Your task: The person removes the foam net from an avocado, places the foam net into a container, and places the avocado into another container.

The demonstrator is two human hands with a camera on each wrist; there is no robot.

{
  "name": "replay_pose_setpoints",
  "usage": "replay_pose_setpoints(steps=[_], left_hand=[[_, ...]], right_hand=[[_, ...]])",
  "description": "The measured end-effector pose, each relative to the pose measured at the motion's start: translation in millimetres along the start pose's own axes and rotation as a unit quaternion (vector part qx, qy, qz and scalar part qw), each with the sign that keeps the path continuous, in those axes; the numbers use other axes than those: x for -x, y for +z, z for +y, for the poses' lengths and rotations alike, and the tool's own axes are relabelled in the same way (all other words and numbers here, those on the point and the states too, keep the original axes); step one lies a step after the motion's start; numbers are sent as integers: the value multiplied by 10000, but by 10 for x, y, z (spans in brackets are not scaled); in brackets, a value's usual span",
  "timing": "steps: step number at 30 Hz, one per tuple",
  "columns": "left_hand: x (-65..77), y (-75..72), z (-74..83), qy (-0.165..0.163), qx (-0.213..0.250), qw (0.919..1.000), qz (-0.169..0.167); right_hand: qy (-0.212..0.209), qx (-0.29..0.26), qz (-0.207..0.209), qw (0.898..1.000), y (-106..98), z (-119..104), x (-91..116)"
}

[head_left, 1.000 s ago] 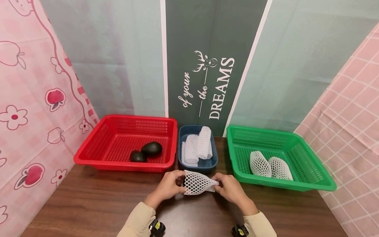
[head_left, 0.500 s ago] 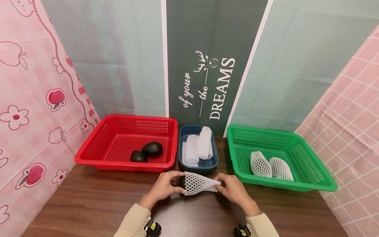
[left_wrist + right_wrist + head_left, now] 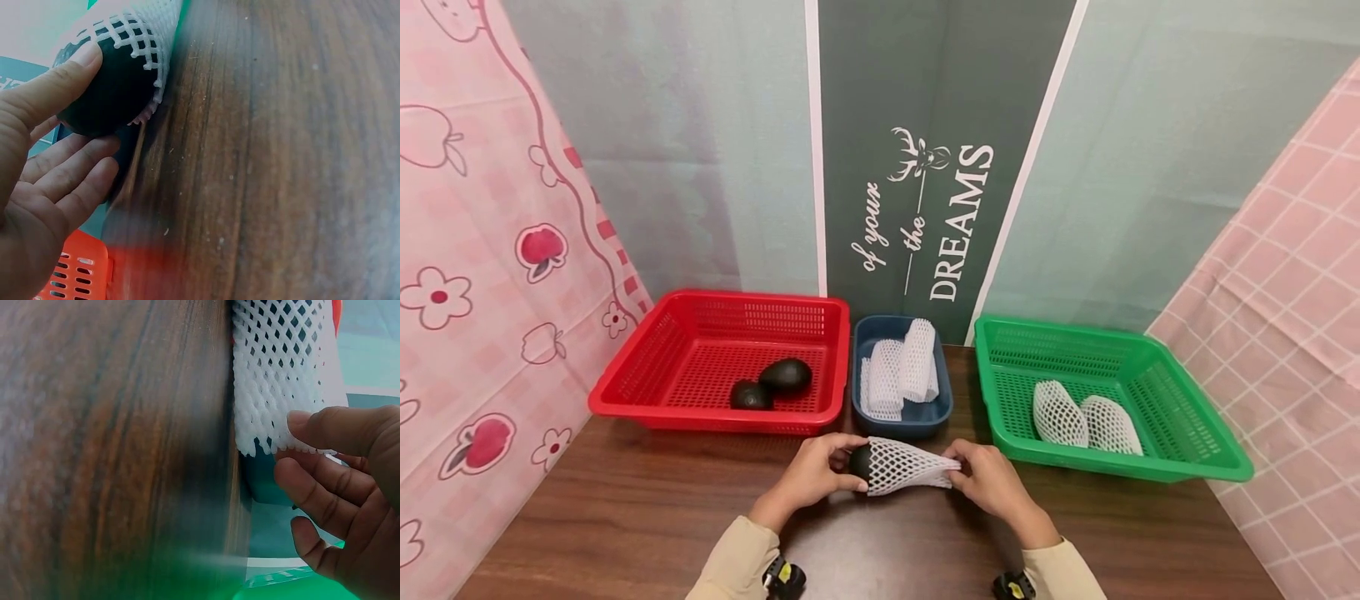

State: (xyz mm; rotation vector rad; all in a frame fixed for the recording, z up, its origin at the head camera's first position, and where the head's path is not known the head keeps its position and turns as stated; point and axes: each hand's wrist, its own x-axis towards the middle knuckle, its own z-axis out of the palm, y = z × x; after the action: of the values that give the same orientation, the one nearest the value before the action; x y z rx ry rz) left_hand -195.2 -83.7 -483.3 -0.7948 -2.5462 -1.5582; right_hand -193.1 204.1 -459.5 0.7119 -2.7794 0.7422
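Observation:
A dark avocado (image 3: 859,461) sits partly inside a white foam net sleeve (image 3: 904,467), its rounded left end bare. My left hand (image 3: 811,475) grips that bare end between thumb and fingers; in the left wrist view the thumb lies on the avocado (image 3: 111,94) at the net's rim. At the sleeve's narrow right end, my right hand (image 3: 992,477) pinches the flattened net between thumb and fingers. The right wrist view shows this net edge (image 3: 262,425) in the pinch. Both hands are just over the brown table, in front of the blue bin.
Two bare avocados (image 3: 786,377) lie in the red basket (image 3: 647,408) at left. Several foam sleeves (image 3: 886,375) fill the blue bin (image 3: 942,408) in the middle. At right, the green basket (image 3: 1195,467) holds two net-wrapped fruits (image 3: 1060,414). A printed curtain (image 3: 760,167) hangs behind.
My left hand has shifted slightly left, and more of the avocado's dark end shows outside the net. My right hand has moved a little right, with the sleeve drawn out longer.

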Motion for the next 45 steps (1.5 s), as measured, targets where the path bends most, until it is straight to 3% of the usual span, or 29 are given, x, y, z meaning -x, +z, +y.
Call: replay_pose_setpoints(steps=[5, 10, 17, 29, 45], left_hand=[[36, -24, 16, -25, -127, 9999, 70], [17, -34, 47, -106, 49, 9999, 103], [-23, 10, 43, -129, 68, 9996, 241], [-61, 56, 36, -356, 273, 9987, 258], [-58, 50, 27, -515, 579, 9969, 142]], right_hand=[[5, 82, -213, 9997, -28, -39, -19], [-27, -29, -207, 9998, -65, -109, -86], [-338, -74, -279, 9990, -28, -196, -198], [-581, 44, -149, 9982, 136, -309, -280], [-732, -73, 32, 9973, 143, -300, -275]])
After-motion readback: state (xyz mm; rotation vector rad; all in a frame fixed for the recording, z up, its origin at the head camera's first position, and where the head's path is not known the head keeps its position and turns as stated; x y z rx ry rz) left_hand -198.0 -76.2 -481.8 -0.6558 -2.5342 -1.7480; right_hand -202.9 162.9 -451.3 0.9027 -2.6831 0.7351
